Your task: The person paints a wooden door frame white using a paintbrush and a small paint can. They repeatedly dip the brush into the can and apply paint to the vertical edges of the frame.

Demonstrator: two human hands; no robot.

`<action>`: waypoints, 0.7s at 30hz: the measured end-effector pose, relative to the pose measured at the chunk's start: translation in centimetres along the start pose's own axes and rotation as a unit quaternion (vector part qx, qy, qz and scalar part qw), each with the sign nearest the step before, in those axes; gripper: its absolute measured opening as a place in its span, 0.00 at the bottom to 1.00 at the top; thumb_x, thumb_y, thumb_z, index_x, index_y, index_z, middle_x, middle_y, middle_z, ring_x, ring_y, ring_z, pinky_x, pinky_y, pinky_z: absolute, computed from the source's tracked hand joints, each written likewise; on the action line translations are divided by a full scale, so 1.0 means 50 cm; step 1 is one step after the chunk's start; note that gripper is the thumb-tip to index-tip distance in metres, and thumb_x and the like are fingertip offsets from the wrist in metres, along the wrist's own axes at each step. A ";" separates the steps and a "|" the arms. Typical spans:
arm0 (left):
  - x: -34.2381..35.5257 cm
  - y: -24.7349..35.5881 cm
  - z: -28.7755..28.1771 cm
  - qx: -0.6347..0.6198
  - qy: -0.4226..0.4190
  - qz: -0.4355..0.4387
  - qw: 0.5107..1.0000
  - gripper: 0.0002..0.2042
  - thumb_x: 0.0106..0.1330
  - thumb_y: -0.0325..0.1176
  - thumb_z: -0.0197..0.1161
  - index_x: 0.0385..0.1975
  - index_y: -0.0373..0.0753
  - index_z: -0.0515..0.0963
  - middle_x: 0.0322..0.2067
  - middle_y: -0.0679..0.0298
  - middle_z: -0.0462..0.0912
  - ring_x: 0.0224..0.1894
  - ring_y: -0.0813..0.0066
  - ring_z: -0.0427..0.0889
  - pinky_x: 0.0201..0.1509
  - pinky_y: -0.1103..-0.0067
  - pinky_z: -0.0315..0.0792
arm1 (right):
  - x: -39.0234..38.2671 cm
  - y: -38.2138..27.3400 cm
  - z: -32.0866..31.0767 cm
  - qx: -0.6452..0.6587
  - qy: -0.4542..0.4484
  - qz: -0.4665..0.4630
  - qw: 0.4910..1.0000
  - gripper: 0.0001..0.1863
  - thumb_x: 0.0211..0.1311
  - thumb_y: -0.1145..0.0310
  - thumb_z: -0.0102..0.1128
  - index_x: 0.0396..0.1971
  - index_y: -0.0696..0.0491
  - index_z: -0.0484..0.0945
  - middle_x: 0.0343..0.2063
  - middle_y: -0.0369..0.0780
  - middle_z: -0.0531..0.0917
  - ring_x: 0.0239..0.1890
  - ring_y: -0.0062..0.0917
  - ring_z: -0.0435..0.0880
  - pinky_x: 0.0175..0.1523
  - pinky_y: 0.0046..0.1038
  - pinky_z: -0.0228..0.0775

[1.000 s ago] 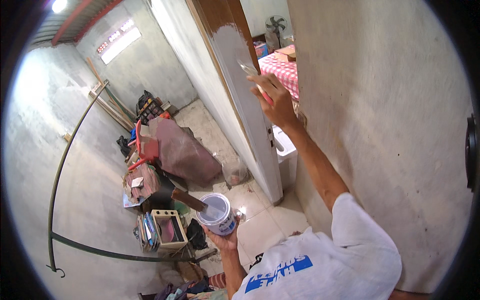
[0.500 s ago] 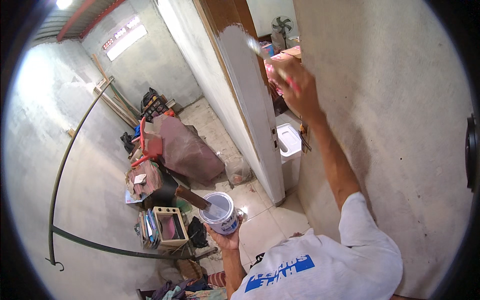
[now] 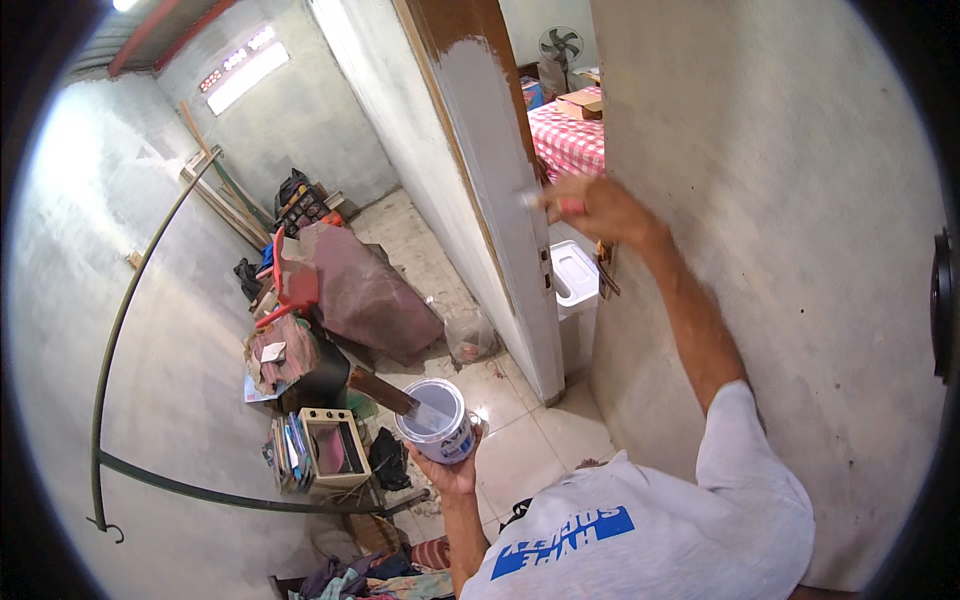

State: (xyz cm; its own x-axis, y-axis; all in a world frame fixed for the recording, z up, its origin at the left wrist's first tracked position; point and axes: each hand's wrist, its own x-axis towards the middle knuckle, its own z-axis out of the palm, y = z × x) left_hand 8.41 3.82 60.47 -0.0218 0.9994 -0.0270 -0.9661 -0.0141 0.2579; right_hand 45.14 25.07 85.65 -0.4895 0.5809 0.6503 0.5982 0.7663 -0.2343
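My right hand (image 3: 610, 215) is raised and closed around a paintbrush (image 3: 572, 206) with a red part on its handle. The brush's pale bristle end is at the door frame (image 3: 490, 150), blurred by motion; I cannot tell whether it touches. Pale grey-white paint covers the frame's face below a ragged edge, with bare brown wood above. Low in front of me, my left hand (image 3: 452, 478) grips a paint can (image 3: 455, 446) from below and the side. The can is uncovered, with pale paint inside. A brown wooden stick (image 3: 382, 391), pale at its lower end, leans in it.
A grey door (image 3: 760, 250) stands along the right. Beyond the frame are a white lidded bin (image 3: 574, 276), a checked cloth (image 3: 570, 140) and a fan (image 3: 561, 46). Left lie a covered heap (image 3: 370, 290), a red chair (image 3: 292, 280), a small oven (image 3: 338, 448) and a bent metal pole (image 3: 130, 310).
My right hand has swept the brush down along the door frame, from near the upper paint edge to about the lock's height. My left hand still holds the can in nearly the same place.
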 end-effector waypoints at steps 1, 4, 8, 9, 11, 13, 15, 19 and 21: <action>-0.004 0.005 -0.006 0.005 0.004 0.005 1.000 0.37 0.64 0.60 0.62 0.69 0.47 0.65 0.63 0.50 0.72 0.63 0.45 0.72 0.59 0.45 0.72 | 0.058 -0.011 -0.038 0.019 -0.004 0.004 1.000 0.10 0.60 0.71 0.66 0.43 0.48 0.85 0.43 0.38 0.86 0.46 0.32 0.85 0.54 0.33 0.77; 0.000 -0.007 0.016 0.000 0.000 -0.004 1.000 0.37 0.64 0.60 0.62 0.68 0.47 0.65 0.63 0.51 0.72 0.64 0.46 0.72 0.58 0.46 0.73 | 0.215 0.004 -0.176 -0.130 0.068 -0.125 0.981 0.13 0.65 0.72 0.62 0.48 0.45 0.84 0.46 0.35 0.86 0.43 0.27 0.86 0.52 0.29 0.80; -0.013 -0.005 0.009 0.007 0.006 0.023 1.000 0.38 0.63 0.61 0.62 0.69 0.47 0.64 0.62 0.50 0.72 0.63 0.46 0.73 0.58 0.46 0.73 | 0.251 -0.092 -0.191 0.028 0.153 -0.070 0.985 0.15 0.66 0.63 0.65 0.51 0.47 0.84 0.53 0.43 0.83 0.42 0.30 0.88 0.45 0.30 0.82; -0.010 -0.008 0.011 0.008 0.016 0.017 1.000 0.38 0.63 0.62 0.62 0.69 0.46 0.64 0.62 0.50 0.72 0.63 0.46 0.73 0.58 0.46 0.73 | 0.227 -0.073 -0.160 -0.098 0.177 -0.095 0.975 0.15 0.66 0.68 0.63 0.52 0.44 0.83 0.49 0.39 0.84 0.41 0.28 0.87 0.46 0.28 0.83; -0.010 -0.009 0.009 0.014 0.028 0.014 0.999 0.38 0.63 0.62 0.62 0.69 0.47 0.64 0.62 0.50 0.72 0.63 0.46 0.73 0.58 0.46 0.73 | 0.158 -0.040 -0.063 -0.226 0.184 -0.099 0.952 0.18 0.65 0.73 0.60 0.54 0.41 0.81 0.42 0.35 0.86 0.36 0.24 0.87 0.42 0.27 0.86; -0.009 -0.006 -0.002 0.021 0.033 0.030 0.999 0.39 0.63 0.62 0.62 0.69 0.47 0.64 0.62 0.50 0.72 0.62 0.47 0.73 0.58 0.46 0.73 | 0.060 -0.046 0.063 -0.199 0.160 -0.120 0.959 0.20 0.62 0.75 0.61 0.54 0.43 0.80 0.39 0.40 0.84 0.36 0.30 0.87 0.41 0.29 0.85; -0.007 -0.007 -0.002 0.013 0.039 0.020 0.999 0.39 0.63 0.63 0.61 0.69 0.47 0.64 0.62 0.50 0.72 0.63 0.46 0.73 0.59 0.45 0.73 | -0.051 -0.074 0.130 -0.138 0.051 -0.037 0.988 0.22 0.58 0.75 0.63 0.53 0.44 0.80 0.39 0.41 0.83 0.39 0.34 0.87 0.44 0.29 0.84; 0.004 -0.008 0.003 0.010 0.033 0.018 0.999 0.38 0.63 0.63 0.61 0.69 0.47 0.64 0.62 0.50 0.72 0.62 0.46 0.73 0.59 0.45 0.73 | -0.080 -0.043 0.143 -0.077 -0.102 0.017 0.992 0.17 0.63 0.66 0.64 0.52 0.42 0.81 0.40 0.40 0.83 0.42 0.36 0.87 0.45 0.36 0.82; -0.005 0.003 -0.002 0.016 0.030 0.028 0.999 0.38 0.63 0.62 0.61 0.69 0.47 0.64 0.62 0.51 0.73 0.62 0.46 0.73 0.58 0.45 0.74 | 0.018 -0.056 0.077 -0.115 -0.006 -0.010 0.993 0.15 0.64 0.62 0.64 0.51 0.41 0.82 0.43 0.39 0.84 0.42 0.34 0.87 0.47 0.36 0.81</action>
State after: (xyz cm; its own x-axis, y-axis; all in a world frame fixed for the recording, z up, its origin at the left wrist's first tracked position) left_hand 8.26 3.56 60.42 -0.0918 0.9933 -0.0702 -0.9544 -0.0677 0.2908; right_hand 40.58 24.49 84.10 -0.5088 0.5711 0.6442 0.7170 0.6953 -0.0501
